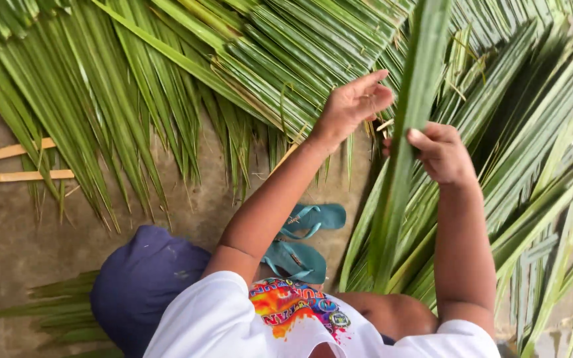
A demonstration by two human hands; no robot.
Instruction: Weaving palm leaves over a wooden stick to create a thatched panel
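The long green palm leaf strip [407,126] runs nearly upright through the view, from the top edge down toward the person's lap. The right hand [440,152] has its grip closed around the strip's edge. The left hand [353,105] hangs open beside it, fingers spread, holding nothing. The strip is flat, smooth and creased lengthwise, among green palm fronds [187,73] on the concrete floor [8,225].

teal flip-flops [303,242], two pale wooden strips [14,164] on concrete floor [8,232]
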